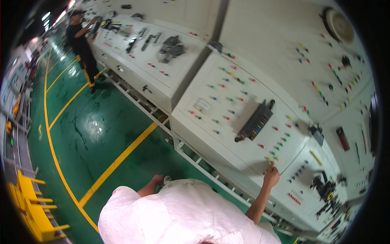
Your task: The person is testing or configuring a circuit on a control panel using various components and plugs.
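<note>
My right hand (271, 177) reaches over the white sloped panel (195, 130), its fingers drawn together beside a pair of small yellow pegs (276, 159). Whatever the fingertips pinch is too small to make out. Just beyond the hand runs a row of green pegs (281, 144). Farther up the panel sits a long black block (256, 120) with coloured slots along one side. My left hand (156, 179) hangs low beside my body, above the green floor, touching nothing that I can see; its fingers are too blurred to read.
A person in dark clothes (79, 40) stands at the far left, reaching to a similar panel (178, 73) with black fixtures. A black fixture (323, 188) stands right of my hand. Metal rails (203, 164) edge the panel. Yellow racks (36, 207) stand at lower left; yellow lines (118, 162) cross the floor.
</note>
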Action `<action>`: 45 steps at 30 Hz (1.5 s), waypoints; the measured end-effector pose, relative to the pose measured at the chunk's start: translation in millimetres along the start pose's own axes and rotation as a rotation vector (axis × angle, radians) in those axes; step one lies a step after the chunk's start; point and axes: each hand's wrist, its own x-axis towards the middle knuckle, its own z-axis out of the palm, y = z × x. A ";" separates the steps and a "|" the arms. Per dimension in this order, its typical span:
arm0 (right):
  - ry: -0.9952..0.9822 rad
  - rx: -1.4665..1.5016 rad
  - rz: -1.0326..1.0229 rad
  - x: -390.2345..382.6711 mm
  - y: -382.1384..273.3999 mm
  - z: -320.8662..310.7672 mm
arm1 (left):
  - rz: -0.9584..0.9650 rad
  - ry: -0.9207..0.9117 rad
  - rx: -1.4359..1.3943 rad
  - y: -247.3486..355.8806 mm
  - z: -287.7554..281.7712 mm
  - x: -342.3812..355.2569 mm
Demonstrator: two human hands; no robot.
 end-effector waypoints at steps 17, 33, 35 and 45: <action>-0.129 -0.057 0.023 3.2 -3.0 -0.4 | 0.028 0.055 -0.002 11.8 -18.5 -19.6; 0.088 0.095 0.000 -12.6 -13.7 2.0 | -0.250 -0.042 -0.344 12.0 -36.4 -56.2; 0.067 0.037 -0.002 -9.0 -7.1 5.8 | -0.195 -0.068 -0.329 12.5 -39.0 -56.9; 0.184 0.104 -0.014 -17.7 -27.7 -9.4 | -0.196 -0.035 -0.291 16.2 -39.3 -60.1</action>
